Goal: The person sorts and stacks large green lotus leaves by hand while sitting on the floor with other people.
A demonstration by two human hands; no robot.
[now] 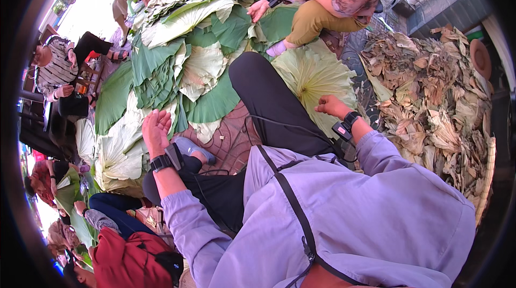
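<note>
My left hand [156,131] is raised above the left knee, palm turned up, with fingers loosely bent and nothing in it. Pale lotus leaves [121,151] are spread on the ground beyond it. Over on the other side, my right hand [333,106] has its fingers curled in, and no object shows in them. It hovers by the edge of a large pale-green lotus leaf [308,72] with ribs fanning from its centre. Ahead of my knees, green lotus leaves [157,74] overlap in a broad heap with pale undersides [203,70] showing among them.
A mound of dry brown leaves [427,106] rises at the right. Ahead sits a person in mustard trousers [322,22], a hand reaching over the leaves. Another person in a red top [129,259] is close at lower left. Red patterned paving [229,139] lies between my feet.
</note>
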